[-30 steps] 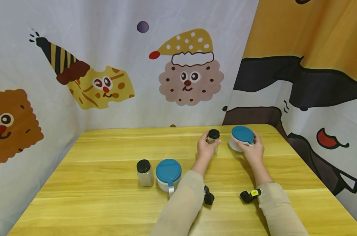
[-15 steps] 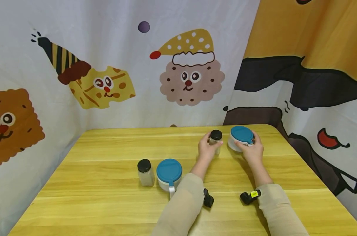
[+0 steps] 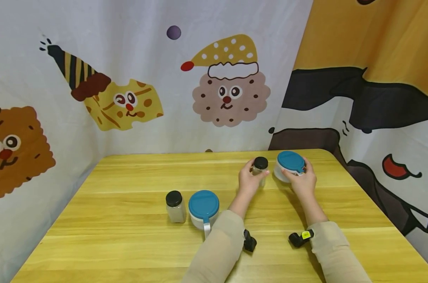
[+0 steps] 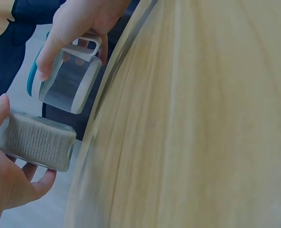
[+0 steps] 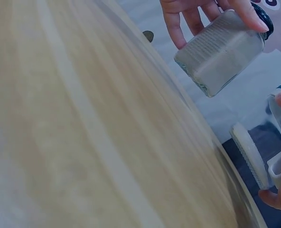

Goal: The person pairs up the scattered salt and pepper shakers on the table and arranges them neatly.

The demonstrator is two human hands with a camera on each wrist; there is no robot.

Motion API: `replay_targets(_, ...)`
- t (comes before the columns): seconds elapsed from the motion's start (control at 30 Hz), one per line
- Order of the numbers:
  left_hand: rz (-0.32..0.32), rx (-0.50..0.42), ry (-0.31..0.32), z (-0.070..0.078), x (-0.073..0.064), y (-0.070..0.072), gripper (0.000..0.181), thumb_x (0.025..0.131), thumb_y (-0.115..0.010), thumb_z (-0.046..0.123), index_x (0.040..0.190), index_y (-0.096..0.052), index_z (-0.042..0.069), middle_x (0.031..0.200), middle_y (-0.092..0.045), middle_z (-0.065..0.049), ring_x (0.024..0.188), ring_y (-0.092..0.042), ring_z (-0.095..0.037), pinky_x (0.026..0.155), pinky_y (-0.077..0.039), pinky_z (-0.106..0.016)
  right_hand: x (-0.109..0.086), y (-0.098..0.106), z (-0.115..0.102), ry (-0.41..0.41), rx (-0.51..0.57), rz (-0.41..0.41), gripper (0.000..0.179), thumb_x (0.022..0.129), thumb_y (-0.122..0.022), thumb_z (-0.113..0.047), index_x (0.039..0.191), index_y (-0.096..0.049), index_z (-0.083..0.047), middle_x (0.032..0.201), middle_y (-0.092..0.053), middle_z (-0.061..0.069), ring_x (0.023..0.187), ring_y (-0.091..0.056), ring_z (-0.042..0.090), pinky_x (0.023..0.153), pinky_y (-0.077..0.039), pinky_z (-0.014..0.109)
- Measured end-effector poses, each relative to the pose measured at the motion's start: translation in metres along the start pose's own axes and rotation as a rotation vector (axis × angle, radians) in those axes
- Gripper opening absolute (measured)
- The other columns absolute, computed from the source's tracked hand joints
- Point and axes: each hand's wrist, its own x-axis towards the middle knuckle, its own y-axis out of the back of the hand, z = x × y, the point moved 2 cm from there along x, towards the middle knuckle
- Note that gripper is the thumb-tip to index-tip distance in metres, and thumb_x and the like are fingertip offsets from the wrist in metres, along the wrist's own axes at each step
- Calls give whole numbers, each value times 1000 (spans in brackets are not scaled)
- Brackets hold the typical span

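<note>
My left hand (image 3: 248, 181) grips a glass jar (image 3: 261, 162) with a black lid and pale contents, fingers and thumb on its sides. To the right, my right hand (image 3: 304, 182) holds a clear storage pot (image 3: 290, 161) with a blue lid and white handle. Both vessels are upright and look raised off the table in the wrist views, a small gap between them. The left wrist view shows the jar's base (image 4: 38, 140) and the pot's clear wall (image 4: 62, 83). In the right wrist view the pot (image 5: 254, 152) is cut by the frame edge.
A second black-lidded jar (image 3: 175, 208) and a second blue-lidded pot (image 3: 204, 205) stand side by side on the wooden table (image 3: 111, 236), left of my left forearm. A printed curtain (image 3: 146, 137) hangs behind the table's far edge.
My left hand has shifted slightly right with the jar, closer to the pot. The right hand and its pot have barely moved. The view has drifted a little left.
</note>
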Motion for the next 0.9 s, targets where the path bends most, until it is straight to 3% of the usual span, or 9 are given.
replay_targets(0.9,-21,-11,-45,0,-14,4,53,73,-85,13,123,-66,14,120,-63,3,112,-54,-21,94,-43,-41,-12,4,-4,25,17,38,85,72,-86,-19,143,-41,-7,136,-49,16,125,-42,31,106,-29,47)
